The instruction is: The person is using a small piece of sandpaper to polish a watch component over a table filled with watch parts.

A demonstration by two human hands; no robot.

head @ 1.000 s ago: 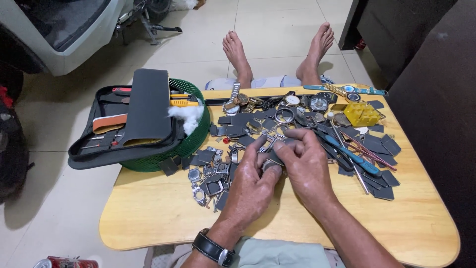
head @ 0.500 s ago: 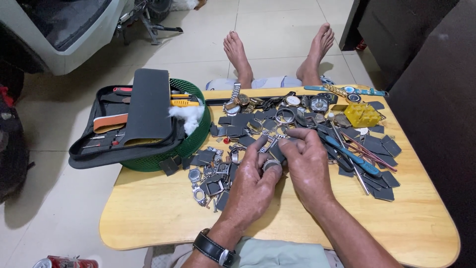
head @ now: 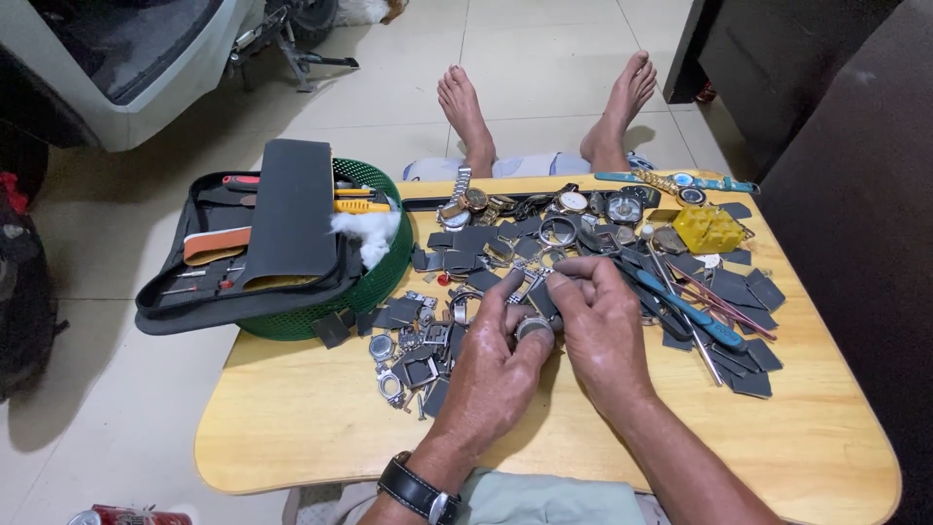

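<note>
A green mesh basket [head: 384, 277] sits at the left rear edge of the wooden table [head: 321, 418], holding a wad of white cotton [head: 364, 233] and a yellow-handled tool [head: 362, 206] that lies roughly level, pointing left to right. Resting across the basket's rim is an open black tool case [head: 194, 306], its flap folded over the middle; inside it show a red-handled tool [head: 238, 181], an orange-brown pad [head: 216, 243] and a few thin metal tools in their loops. Near the table's middle, the left hand [head: 491, 374] and the right hand [head: 603, 331] meet over a small round metal watch case [head: 534, 328]. The left hand's thumb and fingers are closed around it from the left, while the right hand's fingers curl in just beside it; whether they actually grip the piece cannot be told. The watch case is round, so it has no clear long axis, and its flat face is turned up towards the camera. It lies at the near edge of a heap of dark square pieces [head: 466, 241], watch parts and whole watches [head: 622, 206], with a blue-handled tool [head: 695, 316] pointing diagonally towards the right front and a yellow block [head: 709, 230] behind it.
</note>
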